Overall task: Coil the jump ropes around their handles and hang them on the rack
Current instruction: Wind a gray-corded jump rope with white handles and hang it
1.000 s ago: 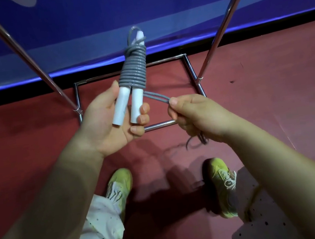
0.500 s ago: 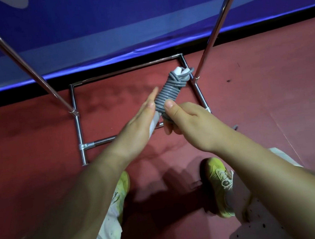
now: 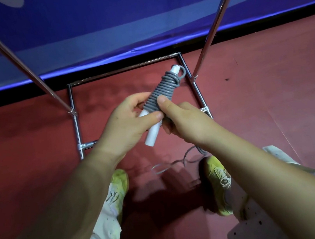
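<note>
Jump rope (image 3: 162, 93) is mostly coiled around its white handles (image 3: 152, 135), held above the rack (image 3: 75, 119) base. Left hand (image 3: 126, 124) fingers grip the handles; right hand (image 3: 181, 120) fingers pinch the coil. A loose tail (image 3: 171, 163) remains uncoiled; hanging is not yet done.

glossy metal rack (image 3: 75, 119), smooth white plastic handles (image 3: 152, 135) (grey rubbery cord (image 3: 161, 92)), matt floor (image 3: 271, 92).

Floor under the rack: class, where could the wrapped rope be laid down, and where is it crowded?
Free: red floor left of the rack base, and right of it toward the frame edge. Crowded: between the yellow shoes, where loose grey rope lies, and inside the base, where the left hand and right hand hold the coiled jump rope.
</note>
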Available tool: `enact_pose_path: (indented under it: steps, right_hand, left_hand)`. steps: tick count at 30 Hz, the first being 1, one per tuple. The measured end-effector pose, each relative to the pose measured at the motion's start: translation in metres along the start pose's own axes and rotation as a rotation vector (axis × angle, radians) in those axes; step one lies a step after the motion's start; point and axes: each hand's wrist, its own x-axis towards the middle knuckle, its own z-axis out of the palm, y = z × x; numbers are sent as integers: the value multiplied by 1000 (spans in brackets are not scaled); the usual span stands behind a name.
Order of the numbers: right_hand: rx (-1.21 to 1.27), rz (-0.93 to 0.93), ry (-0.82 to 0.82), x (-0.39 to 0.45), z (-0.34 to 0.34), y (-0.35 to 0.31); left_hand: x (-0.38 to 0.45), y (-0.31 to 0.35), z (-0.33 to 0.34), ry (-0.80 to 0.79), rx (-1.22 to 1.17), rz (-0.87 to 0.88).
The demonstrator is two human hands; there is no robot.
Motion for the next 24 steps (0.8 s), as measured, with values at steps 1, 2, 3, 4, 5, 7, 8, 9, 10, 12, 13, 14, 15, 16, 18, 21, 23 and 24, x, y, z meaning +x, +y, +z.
enact_pose_path:
  steps: [1,2,3,4,5,7,8,9,10,12,13,14,15,16,18,21,23,24]
  right_hand:
    - [-21,-15,4,1,0,1]
    - [-40,-29,7,0,0,1]
    - [-55,-42,9,0,0,2]
    - [-62,-58,14,-1,-1,2]
    - [-61,-80,19,-1,-1,3]
    - [-48,-151,27,-3,-1,3]
    - [-44,-193,33,-5,0,3]
    - [-47,-229,47,-5,0,2]
    - [-59,-258,69,-6,0,3]
    - [-105,-305,115,-5,-1,4]
    - [-137,-327,133,-6,-2,4]
    - [-169,-345,144,-6,-2,4]
    - [-197,-352,144,-6,-3,4]
    - [-223,-344,137,-6,-3,4]
    - [-296,-296,121,-5,-3,4]
    - [-438,-218,139,-5,-2,2]
    - [-521,-199,163,-4,1,2]
    - [-542,-191,175,-4,2,2]
  left_hand:
    - [-1,0,0,-2,14,-6]
    - [-2,0,-1,-3,28,-9]
    - [-3,1,-2,0,20,-19]
    - [-4,3,-4,6,-21,-40]
    - [-4,5,-6,4,-108,-82]
    - [-4,9,-12,-48,-324,-170]
    - [-3,11,-13,-86,-401,-201]
    - [-4,12,-14,-125,-458,-248]
    - [-5,13,-14,-169,-488,-317]
    - [-8,15,-10,-273,-498,-471]
    - [-9,15,-8,-322,-497,-518]
    - [-10,14,-7,-356,-499,-545]
    - [-10,14,-7,-365,-505,-564]
    - [-10,14,-7,-365,-514,-575]
    - [-8,12,-7,-364,-530,-579]
    - [-7,10,-4,-285,-411,-526]
    - [-7,9,2,-172,-257,-429]
    - [-8,9,5,-112,-186,-378]
